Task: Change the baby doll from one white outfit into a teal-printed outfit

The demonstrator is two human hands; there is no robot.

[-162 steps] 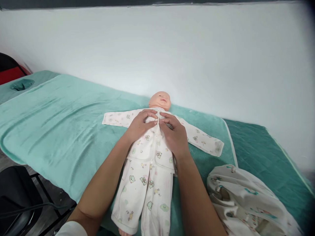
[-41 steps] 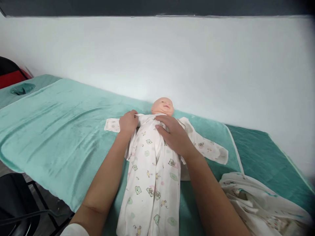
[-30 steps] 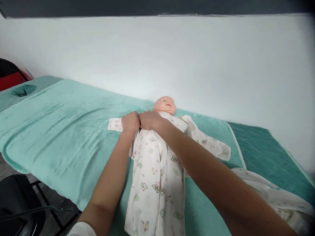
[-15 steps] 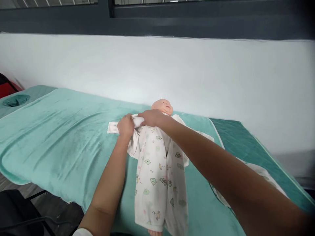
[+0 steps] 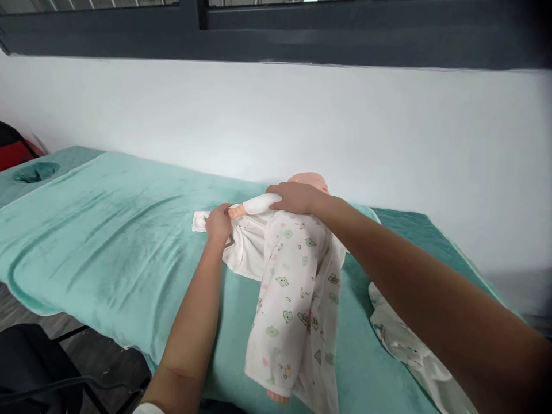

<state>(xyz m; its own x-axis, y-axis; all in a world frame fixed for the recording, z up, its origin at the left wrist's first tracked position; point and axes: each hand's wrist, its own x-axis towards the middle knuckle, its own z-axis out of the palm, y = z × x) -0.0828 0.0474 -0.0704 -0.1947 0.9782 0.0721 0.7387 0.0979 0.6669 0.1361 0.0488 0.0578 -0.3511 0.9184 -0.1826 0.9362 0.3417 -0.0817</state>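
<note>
A baby doll [image 5: 307, 179] lies on the bed, turned partly onto its side, in white printed baby clothes [image 5: 288, 287]. My left hand [image 5: 219, 224] is closed on the white sleeve of an opened-out shirt [image 5: 250, 247], whose cuff end [image 5: 199, 221] sticks out past my fingers. The doll's hand [image 5: 236, 211] meets my left fingertips, its own fingertips partly hidden. My right hand [image 5: 295, 196] is closed round the doll's shoulder and upper arm, at the top of its white arm [image 5: 261, 203]. Most of the doll's face is hidden behind my right hand.
A light green blanket [image 5: 107, 230] covers the bed, against a white wall [image 5: 276, 121]. Printed cloth [image 5: 409, 351] lies bunched under my right forearm. A black chair-like object [image 5: 38, 368] stands at lower left, and a red and black item [image 5: 17, 149] at far left.
The doll has rolled to the right, its head and legs shifting that way. Its arm is now stretched out between my hands, its hand showing. My right hand has moved right with the shoulder.
</note>
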